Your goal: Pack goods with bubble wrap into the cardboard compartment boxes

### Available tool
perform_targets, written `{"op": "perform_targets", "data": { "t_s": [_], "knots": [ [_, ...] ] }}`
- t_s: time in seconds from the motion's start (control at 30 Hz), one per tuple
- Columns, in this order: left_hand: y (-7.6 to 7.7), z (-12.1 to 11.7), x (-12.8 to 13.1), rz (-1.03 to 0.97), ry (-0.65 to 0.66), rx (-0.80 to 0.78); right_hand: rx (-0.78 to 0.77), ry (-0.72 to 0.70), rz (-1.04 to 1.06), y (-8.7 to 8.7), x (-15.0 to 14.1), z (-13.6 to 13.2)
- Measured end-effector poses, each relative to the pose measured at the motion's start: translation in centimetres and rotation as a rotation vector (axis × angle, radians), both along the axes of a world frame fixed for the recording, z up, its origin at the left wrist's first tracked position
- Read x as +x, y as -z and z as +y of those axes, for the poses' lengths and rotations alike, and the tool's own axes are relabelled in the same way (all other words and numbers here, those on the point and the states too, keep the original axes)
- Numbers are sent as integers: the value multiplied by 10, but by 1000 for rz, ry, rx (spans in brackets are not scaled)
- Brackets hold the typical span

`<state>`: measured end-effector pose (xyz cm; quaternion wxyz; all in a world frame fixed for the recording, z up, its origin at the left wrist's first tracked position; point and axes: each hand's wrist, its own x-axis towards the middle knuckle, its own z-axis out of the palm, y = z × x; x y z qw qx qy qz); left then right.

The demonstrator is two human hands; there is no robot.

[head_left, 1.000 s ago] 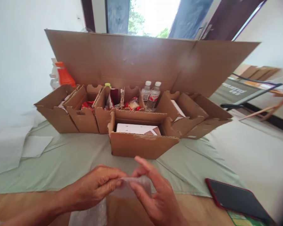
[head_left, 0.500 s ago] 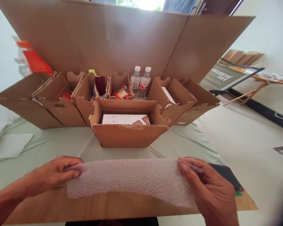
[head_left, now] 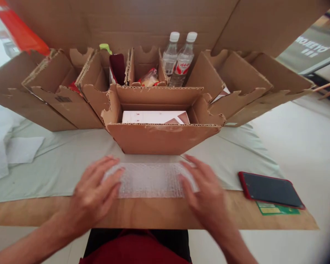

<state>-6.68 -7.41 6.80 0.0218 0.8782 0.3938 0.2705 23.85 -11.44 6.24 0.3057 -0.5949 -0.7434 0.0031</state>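
A clear strip of bubble wrap (head_left: 152,179) lies low over the table's front part, before the middle cardboard box. My left hand (head_left: 95,190) is at its left end, fingers bent around the edge, slightly blurred. At the other end, my right hand (head_left: 205,190) has the wrap's edge between thumb and fingers, also smeared by motion. Just beyond the wrap stands the open cardboard box (head_left: 162,139), with a white carton (head_left: 154,117) with brown corner shapes inside it.
Behind stands a row of open cardboard bins (head_left: 52,113), backed by a tall cardboard panel (head_left: 143,25). Two clear bottles (head_left: 178,60) rise behind the middle box. A red-edged phone (head_left: 272,189) rests on a green card (head_left: 275,209) at right. White sheets (head_left: 24,148) lie left.
The bubble wrap has moved away from me and down toward the table. Both hands have come closer together at its ends. The view has tilted downward.
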Motion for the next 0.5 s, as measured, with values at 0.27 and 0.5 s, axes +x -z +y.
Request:
{"op": "perform_targets", "data": {
  "t_s": [0.27, 0.5],
  "knots": [
    [71, -12, 7, 311, 151, -105, -279, -352, -178, 50, -27, 4],
    [45, -11, 1, 266, 141, -205, -91, 137, -177, 49, 114, -52]
  ]
}}
